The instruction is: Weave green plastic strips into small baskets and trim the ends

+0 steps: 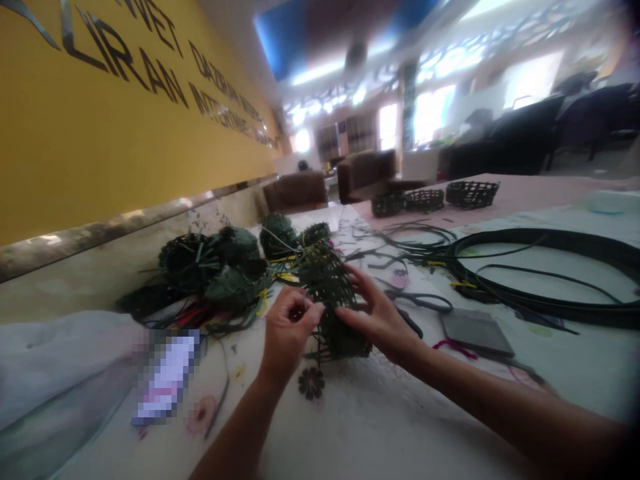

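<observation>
A dark green woven basket (334, 280), tipped over on its side, stands in the middle between my two hands. My right hand (373, 310) grips its right side, thumb on the near face and fingers around the back edge. My left hand (293, 320) is at the basket's left side, thumb and index finger pinched together against the weave. Whatever sits in that pinch is too small and blurred to make out. From the basket's upper left a thin pale strand (280, 239) sticks out.
More dark woven baskets (235, 263) are heaped at the left; others (473, 194) stand at the far right. A large coil of dark strip (540, 235), scissors (425, 301) and a grey flat block (477, 331) lie to the right. A blurred-out packet (167, 377) is at the left.
</observation>
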Action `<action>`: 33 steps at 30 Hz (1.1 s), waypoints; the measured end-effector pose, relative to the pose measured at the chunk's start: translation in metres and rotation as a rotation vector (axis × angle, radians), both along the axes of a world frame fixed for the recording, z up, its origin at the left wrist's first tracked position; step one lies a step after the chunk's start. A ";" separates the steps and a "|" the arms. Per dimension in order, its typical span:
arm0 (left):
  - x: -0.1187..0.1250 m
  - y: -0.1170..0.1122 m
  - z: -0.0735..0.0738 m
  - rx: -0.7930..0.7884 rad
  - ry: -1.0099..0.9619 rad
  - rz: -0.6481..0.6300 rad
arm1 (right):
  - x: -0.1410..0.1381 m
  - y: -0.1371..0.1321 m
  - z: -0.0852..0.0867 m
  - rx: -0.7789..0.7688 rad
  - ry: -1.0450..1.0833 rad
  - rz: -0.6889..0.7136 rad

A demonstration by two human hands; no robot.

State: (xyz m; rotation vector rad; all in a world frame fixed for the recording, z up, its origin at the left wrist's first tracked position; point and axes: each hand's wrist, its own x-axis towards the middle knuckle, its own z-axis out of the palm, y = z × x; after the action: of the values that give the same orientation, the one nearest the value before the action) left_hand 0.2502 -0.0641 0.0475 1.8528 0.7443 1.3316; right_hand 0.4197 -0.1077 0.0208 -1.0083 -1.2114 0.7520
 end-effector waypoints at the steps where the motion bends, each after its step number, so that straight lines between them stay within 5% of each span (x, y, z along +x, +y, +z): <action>1: 0.001 0.000 0.000 -0.011 0.009 0.013 | -0.001 0.000 0.001 -0.001 -0.005 -0.001; 8: 0.005 -0.007 0.005 0.027 0.029 0.078 | 0.000 -0.002 0.000 0.005 -0.028 -0.012; 33: 0.000 0.000 0.003 -0.192 -0.003 -0.085 | 0.000 -0.002 -0.004 0.058 -0.035 0.081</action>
State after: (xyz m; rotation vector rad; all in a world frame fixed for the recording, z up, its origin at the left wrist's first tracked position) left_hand 0.2506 -0.0644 0.0506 1.7112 0.7560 1.1668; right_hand 0.4199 -0.1099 0.0168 -0.9329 -1.3038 0.7607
